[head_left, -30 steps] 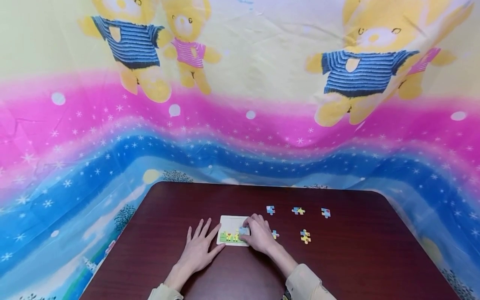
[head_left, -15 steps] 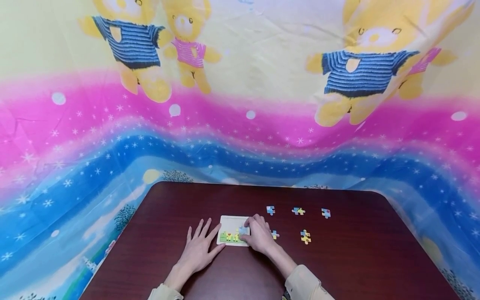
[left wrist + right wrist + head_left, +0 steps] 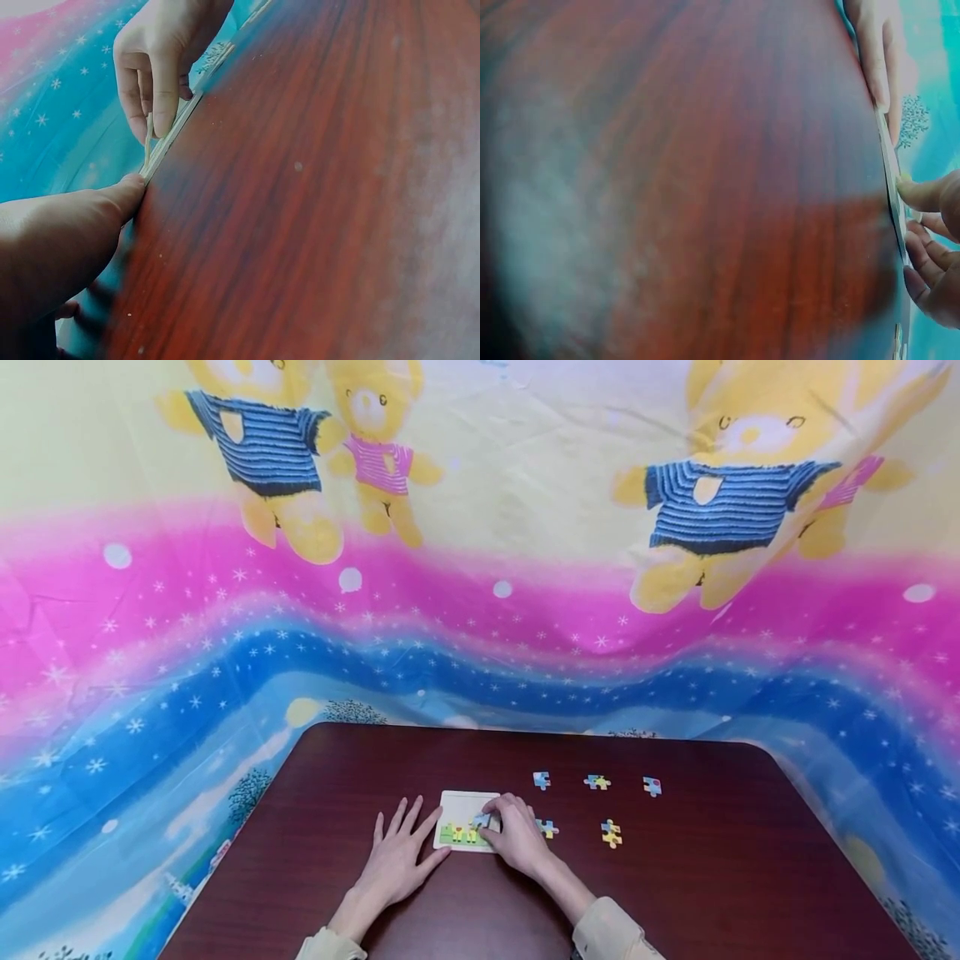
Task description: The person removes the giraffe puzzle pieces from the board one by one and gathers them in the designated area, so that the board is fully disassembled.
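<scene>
Shifted slightly toward nine o'clock and tipped up since the earlier head view, the blue piece (image 3: 481,820) is pinched between thumb and fingers of the right hand (image 3: 519,835), at ten o'clock from that hand's middle and within the tray's outline. Farther off, the left hand (image 3: 397,860) lies spread wide at eight o'clock from the piece, thumb and forefinger touching the tray (image 3: 459,802), whose long axis runs nine to three. Toward eight from the piece lies the row (image 3: 459,834); the piece's own long axis is too small to tell.
</scene>
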Available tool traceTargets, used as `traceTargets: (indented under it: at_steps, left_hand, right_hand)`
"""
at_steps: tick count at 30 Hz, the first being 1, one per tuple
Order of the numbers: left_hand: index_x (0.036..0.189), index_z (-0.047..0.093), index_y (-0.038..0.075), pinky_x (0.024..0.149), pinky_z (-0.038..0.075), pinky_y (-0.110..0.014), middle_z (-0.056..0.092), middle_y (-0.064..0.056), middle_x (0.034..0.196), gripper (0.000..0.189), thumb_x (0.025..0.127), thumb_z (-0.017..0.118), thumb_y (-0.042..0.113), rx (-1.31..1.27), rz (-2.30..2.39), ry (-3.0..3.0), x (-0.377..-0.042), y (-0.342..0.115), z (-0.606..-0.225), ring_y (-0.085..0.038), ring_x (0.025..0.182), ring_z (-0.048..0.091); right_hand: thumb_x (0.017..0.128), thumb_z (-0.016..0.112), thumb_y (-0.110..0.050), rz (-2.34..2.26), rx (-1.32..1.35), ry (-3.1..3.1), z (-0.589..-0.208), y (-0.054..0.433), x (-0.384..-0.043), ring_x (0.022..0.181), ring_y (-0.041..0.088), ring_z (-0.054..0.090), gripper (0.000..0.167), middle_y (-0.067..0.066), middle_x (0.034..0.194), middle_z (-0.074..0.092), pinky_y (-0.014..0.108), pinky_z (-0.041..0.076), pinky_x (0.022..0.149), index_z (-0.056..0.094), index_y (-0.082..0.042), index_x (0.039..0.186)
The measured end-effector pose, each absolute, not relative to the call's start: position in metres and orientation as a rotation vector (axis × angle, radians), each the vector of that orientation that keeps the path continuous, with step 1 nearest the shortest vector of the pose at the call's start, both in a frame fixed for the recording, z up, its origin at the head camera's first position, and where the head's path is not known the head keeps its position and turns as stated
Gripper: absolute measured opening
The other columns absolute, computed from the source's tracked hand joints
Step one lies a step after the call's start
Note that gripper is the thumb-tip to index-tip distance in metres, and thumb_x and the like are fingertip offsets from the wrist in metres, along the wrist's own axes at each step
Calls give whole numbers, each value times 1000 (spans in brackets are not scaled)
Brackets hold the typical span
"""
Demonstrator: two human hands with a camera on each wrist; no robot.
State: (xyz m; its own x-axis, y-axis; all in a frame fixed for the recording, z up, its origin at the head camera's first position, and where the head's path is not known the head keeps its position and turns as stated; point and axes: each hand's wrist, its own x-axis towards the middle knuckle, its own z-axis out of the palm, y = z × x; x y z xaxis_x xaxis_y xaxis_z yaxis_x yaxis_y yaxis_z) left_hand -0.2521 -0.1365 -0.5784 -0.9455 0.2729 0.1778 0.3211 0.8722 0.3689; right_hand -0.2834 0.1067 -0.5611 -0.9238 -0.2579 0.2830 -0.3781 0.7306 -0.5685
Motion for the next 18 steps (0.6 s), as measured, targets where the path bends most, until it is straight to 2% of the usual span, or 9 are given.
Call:
traceTargets:
  at_steps: [4,10,18]
  left_hand:
    - [164,55,23,127,22,-82,43,-21,174,69,105,66,56,-461,-608,-2927,-252,-136,-579,-49,165,33]
    - [164,54,24,127,22,-81,43,-20,175,69,105,65,57,-448,-605,-2943,-251,-137,-582,-47,166,33]
    - [163,55,24,127,22,-81,43,-20,175,69,104,67,57,-450,-611,-2928,-253,-137,-583,-48,166,33]
  right_hand:
    - [84,92,-9,1025,524,-2705,-564,108,-284,92,16,61,25,4,97,71,38,49,86,77,-7,105]
    - [85,93,-8,1151,488,-2691,-568,110,-284,84,10,55,27,3,92,65,24,45,75,77,-6,106]
    - [88,90,-6,1219,489,-2712,-566,115,-285,79,4,53,24,0,93,62,20,46,72,76,-6,107]
